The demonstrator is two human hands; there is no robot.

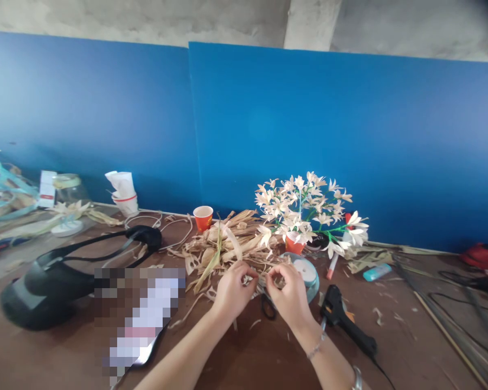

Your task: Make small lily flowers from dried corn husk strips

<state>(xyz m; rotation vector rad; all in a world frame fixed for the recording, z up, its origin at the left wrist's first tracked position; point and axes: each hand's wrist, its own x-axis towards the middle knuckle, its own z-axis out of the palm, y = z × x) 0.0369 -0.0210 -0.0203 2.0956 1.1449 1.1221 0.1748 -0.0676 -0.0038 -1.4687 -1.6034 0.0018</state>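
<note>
My left hand (232, 291) and my right hand (288, 292) meet over the brown table (248, 357), both with fingers pinched on a small pale piece of dried husk (255, 280) held between them. Just beyond them lies a heap of dried corn husks (223, 244). A bouquet of cream husk flowers (305, 208) on green stems stands in an orange cup (294, 245) behind my right hand. Black scissors (268, 306) lie under my hands.
A black glue gun (345, 319) lies right of my right wrist, a tape roll (307, 271) beside it. A black bag (57, 276) sits at left, an orange paper cup (203, 218) behind the husks. Blue panels (309, 135) back the table; rods and cables (463, 309) lie at right.
</note>
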